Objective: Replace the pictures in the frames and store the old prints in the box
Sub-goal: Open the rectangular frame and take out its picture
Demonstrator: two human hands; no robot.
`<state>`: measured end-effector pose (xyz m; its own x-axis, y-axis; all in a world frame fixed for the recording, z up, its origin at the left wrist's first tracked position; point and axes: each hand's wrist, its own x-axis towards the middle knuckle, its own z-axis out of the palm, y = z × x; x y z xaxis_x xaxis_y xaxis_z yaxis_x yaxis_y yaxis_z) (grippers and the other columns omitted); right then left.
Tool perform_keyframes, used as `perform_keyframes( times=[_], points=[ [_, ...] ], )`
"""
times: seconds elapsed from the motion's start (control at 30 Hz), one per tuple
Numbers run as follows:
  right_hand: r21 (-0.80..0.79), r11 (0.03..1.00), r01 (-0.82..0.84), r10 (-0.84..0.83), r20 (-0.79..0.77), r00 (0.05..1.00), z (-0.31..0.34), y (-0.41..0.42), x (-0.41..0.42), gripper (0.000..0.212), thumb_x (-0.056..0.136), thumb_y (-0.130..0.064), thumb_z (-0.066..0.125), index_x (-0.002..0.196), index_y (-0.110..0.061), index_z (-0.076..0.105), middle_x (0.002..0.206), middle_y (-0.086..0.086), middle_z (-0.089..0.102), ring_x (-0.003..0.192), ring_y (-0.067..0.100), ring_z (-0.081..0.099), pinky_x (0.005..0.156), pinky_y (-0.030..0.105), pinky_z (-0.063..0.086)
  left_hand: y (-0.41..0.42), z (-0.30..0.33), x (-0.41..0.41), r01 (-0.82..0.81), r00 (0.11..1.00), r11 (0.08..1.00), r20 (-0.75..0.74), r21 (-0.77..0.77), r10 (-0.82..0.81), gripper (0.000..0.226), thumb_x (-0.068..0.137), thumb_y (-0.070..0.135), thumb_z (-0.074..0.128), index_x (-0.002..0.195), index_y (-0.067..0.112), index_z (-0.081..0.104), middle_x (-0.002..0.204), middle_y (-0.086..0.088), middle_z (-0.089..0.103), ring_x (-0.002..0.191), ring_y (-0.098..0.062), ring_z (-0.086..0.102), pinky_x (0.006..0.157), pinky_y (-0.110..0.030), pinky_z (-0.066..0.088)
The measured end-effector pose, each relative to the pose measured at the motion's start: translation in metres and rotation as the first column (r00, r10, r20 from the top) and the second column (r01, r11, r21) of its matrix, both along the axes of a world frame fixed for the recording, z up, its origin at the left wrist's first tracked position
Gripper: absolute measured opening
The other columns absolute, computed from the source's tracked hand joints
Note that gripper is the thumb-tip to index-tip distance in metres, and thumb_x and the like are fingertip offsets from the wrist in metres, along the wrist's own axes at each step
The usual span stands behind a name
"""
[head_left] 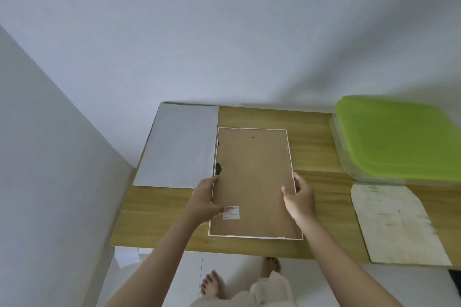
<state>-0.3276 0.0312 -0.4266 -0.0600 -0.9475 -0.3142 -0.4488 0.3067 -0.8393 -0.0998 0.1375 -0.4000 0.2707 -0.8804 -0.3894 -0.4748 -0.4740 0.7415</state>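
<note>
Picture frame [253, 182] face-down on desk [319, 147], long axis running away from me; my left hand [205, 198] and right hand [299, 198] pinch its opposite long edges.

I see my white-rimmed picture frame [253, 182] showing its brown fibreboard back with a white barcode sticker [231, 212], beside a pale grey sheet [178, 144], a lime-green box lid [401, 137] and the light woodgrain table [314, 132].

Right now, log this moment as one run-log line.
white picture frame: face-down on wooden table | left hand: grips left edge | right hand: grips right edge | green-lidded box: closed
</note>
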Motion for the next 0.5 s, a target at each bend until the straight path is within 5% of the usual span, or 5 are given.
perform_keyframes(
  times=[0.17,0.4,0.5],
  points=[
    [-0.035,0.998,-0.045,0.037,-0.21,0.977,-0.002,0.002,0.002,0.051,0.084,-0.012,0.065,0.133,-0.014,0.05,0.118,0.014,0.046,0.115,0.032,0.048,0.102,0.038,0.038,0.0,-0.003,0.002,0.05,0.998,0.998,0.036,-0.029,-0.049,0.092,0.064,0.012,0.082,0.142,0.012,0.032,0.127,0.003,0.036,0.1,-0.014,0.046,0.094,-0.024,0.043],
    [0.023,0.97,-0.241,0.241,-0.186,0.952,0.017,0.009,-0.022,0.063,0.078,-0.019,0.073,0.135,-0.019,0.048,0.118,0.006,0.044,0.105,0.021,0.056,0.098,0.036,0.044,-0.001,-0.003,0.004,0.083,0.995,0.997,0.056,0.004,-0.083,0.094,0.065,0.016,0.081,0.143,0.013,0.028,0.13,0.002,0.032,0.104,-0.016,0.046,0.099,-0.031,0.044],
    [0.063,0.934,-0.351,0.356,-0.178,0.917,0.027,0.028,-0.037,0.072,0.072,-0.022,0.079,0.136,-0.024,0.045,0.116,0.003,0.043,0.103,0.018,0.056,0.099,0.035,0.045,-0.005,-0.004,0.004,0.072,0.996,0.997,0.049,0.002,-0.072,0.088,0.069,0.015,0.078,0.142,0.011,0.029,0.13,0.0,0.031,0.107,-0.015,0.045,0.094,-0.022,0.044]
  ],
)
